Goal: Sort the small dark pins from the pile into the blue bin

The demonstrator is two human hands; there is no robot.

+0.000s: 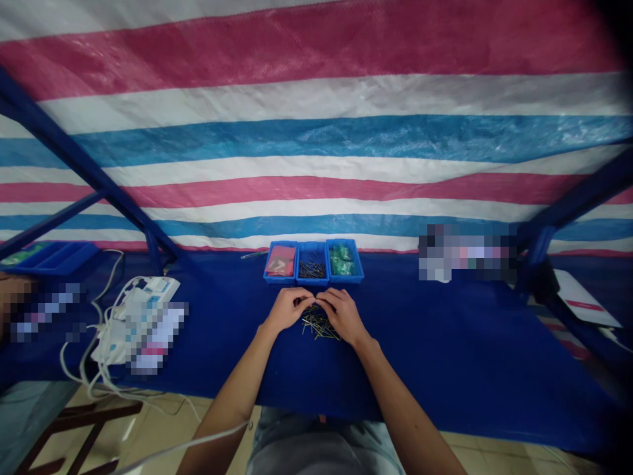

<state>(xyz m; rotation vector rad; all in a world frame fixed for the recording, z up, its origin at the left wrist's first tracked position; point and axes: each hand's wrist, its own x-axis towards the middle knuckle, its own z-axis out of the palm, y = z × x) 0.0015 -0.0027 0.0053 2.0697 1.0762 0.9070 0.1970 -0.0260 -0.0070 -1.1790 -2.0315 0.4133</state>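
My left hand and my right hand meet fingertip to fingertip over the blue table. Both are closed in a pinch, and whatever sits between the fingers is too small to make out. Just below them lies a loose pile of thin, brass-coloured and dark metal sticks, partly covered by my right hand. Beyond the hands stand three blue bins side by side. The left bin holds something pink and pale, the middle bin dark screw-like pieces, the right bin green plastic-looking pieces.
At left, a white power strip lies among tangled white cables. Farther left are another blue tray and part of another person's arm. A pen lies by the bins. Blue frame posts flank the striped sheet.
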